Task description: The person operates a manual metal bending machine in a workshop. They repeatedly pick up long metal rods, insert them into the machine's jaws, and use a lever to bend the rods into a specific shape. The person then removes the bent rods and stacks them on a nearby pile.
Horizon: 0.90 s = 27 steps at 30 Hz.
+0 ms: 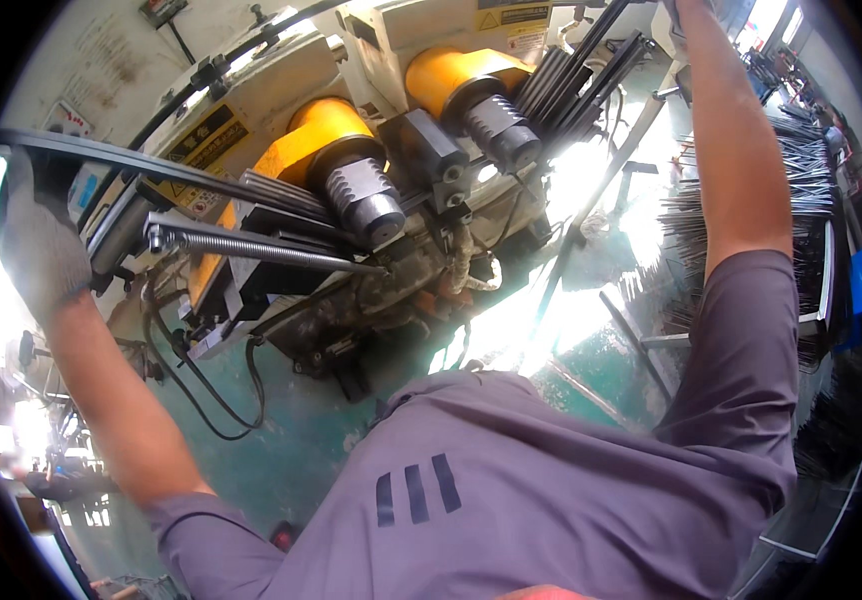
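Note:
My left hand (41,245), in a pale work glove, is at the far left with its fingers closed around the end of a long dark metal bar (151,172). The bar slants toward a machine's threaded steel rollers (363,200), beside several similar bars. Raised at the top right, my right hand (679,25) also wears a pale glove; the picture's edge cuts off its fingers. It is nearest to the dark bars (576,70) at the machine's right side. What it holds, if anything, is hidden.
Yellow housings (326,125) carry the rollers. A long spring (261,250) stretches along the machine's front. Black cables (201,405) hang at lower left. To the right, a rack (821,270) holds many thin metal rods. A metal stand (641,340) is on the green floor.

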Motion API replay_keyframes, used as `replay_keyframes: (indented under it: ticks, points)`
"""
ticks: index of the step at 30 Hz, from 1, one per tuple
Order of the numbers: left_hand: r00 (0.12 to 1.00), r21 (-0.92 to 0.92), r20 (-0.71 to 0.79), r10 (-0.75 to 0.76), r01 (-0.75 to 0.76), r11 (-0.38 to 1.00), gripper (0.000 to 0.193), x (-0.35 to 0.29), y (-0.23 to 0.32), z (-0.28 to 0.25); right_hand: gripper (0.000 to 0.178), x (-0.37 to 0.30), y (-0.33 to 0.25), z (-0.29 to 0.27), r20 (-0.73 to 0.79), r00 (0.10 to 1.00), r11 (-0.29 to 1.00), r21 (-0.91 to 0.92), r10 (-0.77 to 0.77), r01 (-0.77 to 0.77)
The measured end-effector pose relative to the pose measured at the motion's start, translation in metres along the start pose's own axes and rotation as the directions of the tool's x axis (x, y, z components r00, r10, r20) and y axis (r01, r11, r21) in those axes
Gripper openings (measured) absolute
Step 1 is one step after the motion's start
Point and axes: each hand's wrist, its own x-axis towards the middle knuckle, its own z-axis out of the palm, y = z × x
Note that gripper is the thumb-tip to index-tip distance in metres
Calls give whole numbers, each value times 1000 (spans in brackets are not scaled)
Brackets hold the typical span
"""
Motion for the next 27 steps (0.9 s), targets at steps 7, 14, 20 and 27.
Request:
replay_keyframes:
  ticks: [7, 14, 20, 27]
  points:
    - [879, 388, 366, 305, -442, 809, 43, 24, 20, 79, 40, -36, -32, 32, 281, 953, 994, 48, -110, 101]
    - [832, 482, 503, 237, -497, 722, 42, 34, -8, 152, 39, -56, -25, 44, 378, 918, 993, 22, -119, 120]
    - [828, 538, 520, 210, -509, 672, 41, 29, -3, 155, 39, -65, -33, 50, 406, 904, 991, 58, -135, 121]
    - [822, 551, 530, 207, -520, 653, 40, 29, 4, 162, 38, -68, -33, 50, 420, 895, 989, 74, -150, 131]
